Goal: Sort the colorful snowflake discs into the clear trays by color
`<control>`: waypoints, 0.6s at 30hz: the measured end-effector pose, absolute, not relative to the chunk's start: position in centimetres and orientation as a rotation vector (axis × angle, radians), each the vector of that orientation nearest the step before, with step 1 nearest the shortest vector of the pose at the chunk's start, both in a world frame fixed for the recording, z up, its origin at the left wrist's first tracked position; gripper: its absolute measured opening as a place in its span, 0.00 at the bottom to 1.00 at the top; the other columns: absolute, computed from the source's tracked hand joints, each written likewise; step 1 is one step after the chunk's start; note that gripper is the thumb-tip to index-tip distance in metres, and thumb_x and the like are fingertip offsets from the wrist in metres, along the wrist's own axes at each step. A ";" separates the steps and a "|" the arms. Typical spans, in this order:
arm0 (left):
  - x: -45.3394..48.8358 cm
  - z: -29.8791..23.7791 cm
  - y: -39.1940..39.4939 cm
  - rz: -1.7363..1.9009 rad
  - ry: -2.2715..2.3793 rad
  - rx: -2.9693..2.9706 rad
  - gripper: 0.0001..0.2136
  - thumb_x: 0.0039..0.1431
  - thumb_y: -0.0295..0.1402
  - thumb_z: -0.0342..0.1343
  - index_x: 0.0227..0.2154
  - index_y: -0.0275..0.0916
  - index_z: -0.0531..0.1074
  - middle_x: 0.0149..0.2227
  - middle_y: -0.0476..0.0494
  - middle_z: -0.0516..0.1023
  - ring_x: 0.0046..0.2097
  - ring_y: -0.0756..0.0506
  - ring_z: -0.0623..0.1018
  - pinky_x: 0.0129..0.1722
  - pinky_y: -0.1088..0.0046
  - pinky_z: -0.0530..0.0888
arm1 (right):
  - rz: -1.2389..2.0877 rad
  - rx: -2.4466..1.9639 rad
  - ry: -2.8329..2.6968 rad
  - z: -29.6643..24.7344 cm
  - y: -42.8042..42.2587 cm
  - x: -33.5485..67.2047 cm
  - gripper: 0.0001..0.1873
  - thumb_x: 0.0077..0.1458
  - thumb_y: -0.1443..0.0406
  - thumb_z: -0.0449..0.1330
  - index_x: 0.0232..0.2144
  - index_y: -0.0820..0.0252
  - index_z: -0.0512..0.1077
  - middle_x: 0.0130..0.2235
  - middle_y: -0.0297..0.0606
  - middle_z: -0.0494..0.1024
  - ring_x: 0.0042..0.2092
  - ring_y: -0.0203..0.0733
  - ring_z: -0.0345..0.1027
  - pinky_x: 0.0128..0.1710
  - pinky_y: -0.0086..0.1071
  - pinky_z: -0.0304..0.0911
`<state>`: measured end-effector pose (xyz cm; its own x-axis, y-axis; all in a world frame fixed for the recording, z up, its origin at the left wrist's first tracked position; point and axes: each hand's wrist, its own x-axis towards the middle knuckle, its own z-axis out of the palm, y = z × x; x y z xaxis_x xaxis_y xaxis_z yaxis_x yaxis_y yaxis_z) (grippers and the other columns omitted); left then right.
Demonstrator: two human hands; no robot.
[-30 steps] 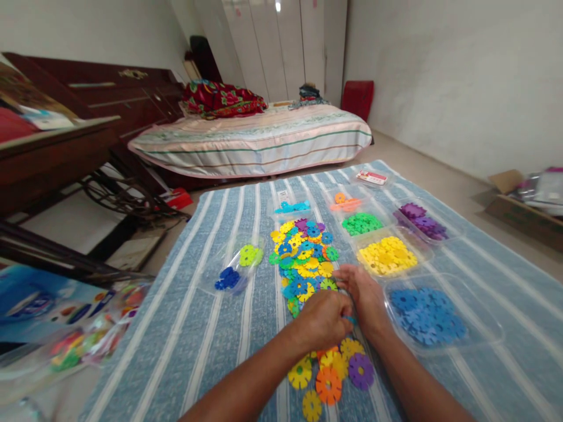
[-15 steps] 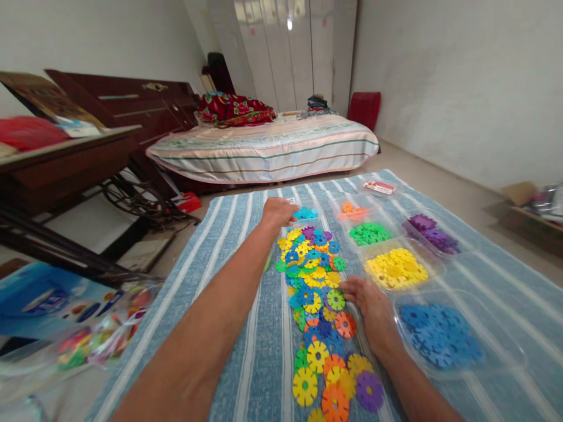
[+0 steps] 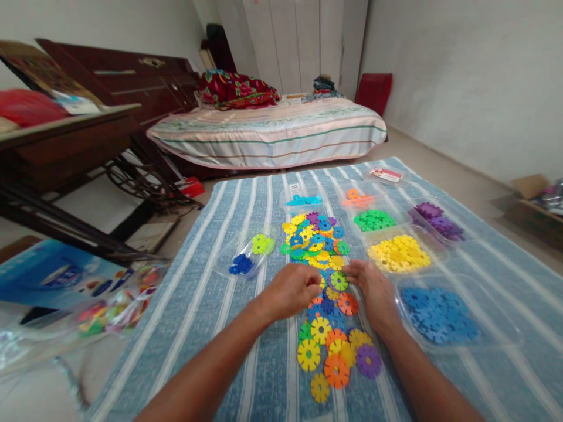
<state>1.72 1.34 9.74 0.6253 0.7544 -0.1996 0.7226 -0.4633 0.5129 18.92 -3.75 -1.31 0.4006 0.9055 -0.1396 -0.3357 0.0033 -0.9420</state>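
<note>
Saw a blue-and-white striped cloth (image 3: pixel 189 305) spread wide, with a long heap of notched plastic discs (image 3: pixel 328 306) down its middle; took that heap as the clock's centre. Nearest, at six, found an orange disc (image 3: pixel 336 370), with a purple disc (image 3: pixel 368 360) at five. Found the left hand (image 3: pixel 290 290) at nine, over the heap's edge, fingers curled narrow; could not tell of anything held. Saw the right hand (image 3: pixel 373 296) at three, loosely spread, fingertips just beside a lime disc (image 3: pixel 338 281). Beyond, also at three, noted blue discs (image 3: pixel 437 313) in a clear tub (image 3: pixel 497 319); at two, yellow discs (image 3: pixel 398 254) and purple discs (image 3: pixel 440 221), likewise boxed; at ten, dark-blue pieces (image 3: pixel 241 264) in a clear tray (image 3: pixel 236 243); at one, green discs (image 3: pixel 373 221); at twelve, light-blue pieces (image 3: pixel 304 200). Farther off, saw a bed (image 3: pixel 272 114) with a red floral bundle (image 3: pixel 240 89) at eleven.
</note>
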 end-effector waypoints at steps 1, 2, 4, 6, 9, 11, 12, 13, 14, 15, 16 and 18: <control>1.5 9.5 0.4 0.023 1.146 2.303 0.06 0.49 0.28 0.50 0.22 0.37 0.71 0.21 0.52 0.70 0.25 0.53 0.68 0.25 0.78 0.58 | 1.072 -1.189 -0.630 -1.3 -3.8 18.9 0.27 0.50 0.44 0.53 0.37 0.59 0.73 0.36 0.42 0.79 0.41 0.46 0.72 0.43 0.40 0.64; 1.3 9.2 -0.4 -0.016 1.146 2.321 0.06 0.49 0.28 0.50 0.22 0.38 0.71 0.21 0.52 0.70 0.26 0.52 0.68 0.25 0.78 0.58 | 1.069 -1.192 -0.640 -1.3 -3.8 18.9 0.27 0.50 0.44 0.53 0.37 0.59 0.73 0.35 0.42 0.79 0.41 0.46 0.72 0.42 0.40 0.64; 1.0 8.7 -1.7 -0.065 1.156 2.357 0.05 0.49 0.28 0.49 0.23 0.38 0.70 0.24 0.51 0.71 0.28 0.51 0.69 0.26 0.77 0.58 | 1.066 -1.189 -0.649 -1.3 -3.9 19.0 0.27 0.50 0.44 0.53 0.37 0.59 0.73 0.35 0.41 0.79 0.41 0.46 0.72 0.42 0.39 0.64; 0.8 8.3 -2.6 -0.095 1.183 2.377 0.05 0.49 0.28 0.49 0.24 0.39 0.69 0.26 0.50 0.72 0.29 0.50 0.70 0.27 0.76 0.59 | 1.066 -1.181 -0.650 -1.5 -3.8 19.1 0.26 0.50 0.44 0.53 0.36 0.58 0.73 0.35 0.41 0.79 0.40 0.45 0.72 0.41 0.39 0.64; 0.7 7.8 -3.5 -0.098 1.247 2.364 0.04 0.50 0.28 0.49 0.25 0.39 0.68 0.29 0.48 0.73 0.31 0.49 0.71 0.29 0.76 0.61 | 1.068 -1.184 -0.650 -1.7 -3.8 19.1 0.26 0.49 0.44 0.53 0.36 0.58 0.73 0.35 0.41 0.79 0.40 0.45 0.72 0.41 0.39 0.64; 0.9 7.4 -3.9 -0.069 1.303 2.364 0.05 0.52 0.29 0.48 0.28 0.40 0.69 0.33 0.47 0.74 0.35 0.48 0.72 0.31 0.75 0.63 | 1.070 -1.186 -0.657 -1.7 -3.8 19.1 0.26 0.49 0.44 0.53 0.36 0.58 0.73 0.35 0.41 0.79 0.40 0.46 0.72 0.41 0.39 0.64; 1.1 7.2 -4.0 -0.055 1.331 2.371 0.06 0.54 0.31 0.48 0.31 0.40 0.70 0.34 0.46 0.74 0.36 0.47 0.73 0.33 0.74 0.65 | 1.068 -1.189 -0.663 -1.7 -3.8 19.1 0.26 0.49 0.44 0.53 0.36 0.58 0.73 0.35 0.41 0.79 0.40 0.46 0.72 0.41 0.39 0.64; 1.3 7.0 -4.2 -0.046 1.357 2.382 0.07 0.54 0.32 0.48 0.33 0.40 0.70 0.36 0.45 0.73 0.38 0.46 0.73 0.35 0.73 0.66 | 1.067 -1.192 -0.670 -1.6 -3.8 19.1 0.26 0.49 0.44 0.53 0.36 0.58 0.73 0.35 0.41 0.79 0.40 0.46 0.72 0.41 0.39 0.64; 1.6 6.8 -4.3 -0.042 1.379 2.396 0.07 0.55 0.33 0.49 0.35 0.41 0.70 0.37 0.45 0.73 0.40 0.45 0.73 0.37 0.72 0.67 | 1.063 -1.196 -0.676 -1.6 -3.9 19.1 0.26 0.49 0.43 0.53 0.36 0.58 0.73 0.35 0.41 0.79 0.40 0.46 0.72 0.41 0.39 0.64; 1.9 6.6 -4.4 -0.044 1.401 2.411 0.08 0.55 0.34 0.50 0.36 0.41 0.70 0.39 0.44 0.72 0.41 0.45 0.73 0.38 0.71 0.67 | 1.058 -1.201 -0.681 -1.5 -3.9 19.1 0.26 0.50 0.43 0.53 0.36 0.58 0.73 0.35 0.41 0.79 0.40 0.45 0.72 0.41 0.39 0.64; 2.2 6.5 -4.5 -0.051 1.423 2.426 0.09 0.54 0.35 0.51 0.36 0.40 0.70 0.39 0.44 0.72 0.41 0.44 0.73 0.39 0.70 0.68 | 1.054 -1.205 -0.685 -1.4 -3.9 19.0 0.26 0.50 0.44 0.52 0.36 0.58 0.73 0.35 0.41 0.79 0.40 0.45 0.71 0.41 0.39 0.64; 2.7 6.2 -4.5 -0.067 1.469 2.452 0.09 0.53 0.36 0.52 0.36 0.40 0.70 0.40 0.42 0.71 0.42 0.43 0.72 0.41 0.68 0.69 | 1.053 -1.208 -0.689 -1.3 -3.9 19.0 0.27 0.50 0.43 0.52 0.36 0.58 0.73 0.36 0.41 0.79 0.41 0.45 0.71 0.41 0.39 0.64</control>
